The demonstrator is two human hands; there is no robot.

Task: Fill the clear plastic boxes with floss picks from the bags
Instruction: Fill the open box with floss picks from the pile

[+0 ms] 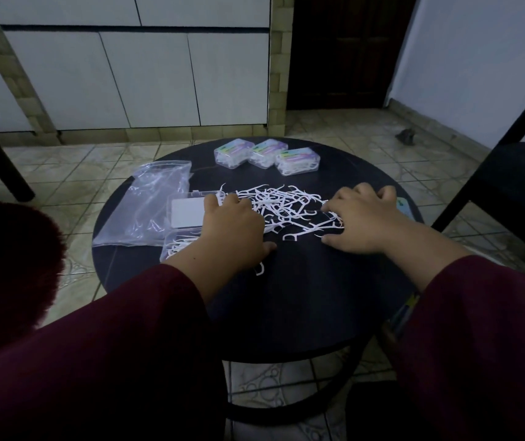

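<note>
While both hands are raking at the floss picks [283,208] heaped mid-frame on the worktop [302,297], the left hand [232,224] and right hand [363,218] are curling their fingers loosely over them (no firm grip visible). Strays are risking sliding past the open box [180,240] at centre left.

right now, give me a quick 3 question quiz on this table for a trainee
1. How many closed boxes stand at the table's far edge?
2. True or false: the plastic bag lies to the right of the floss picks.
3. The open box is nearest which hand: A) left hand B) right hand?

Key: 1) three 2) false, it lies on the left 3) A
</note>
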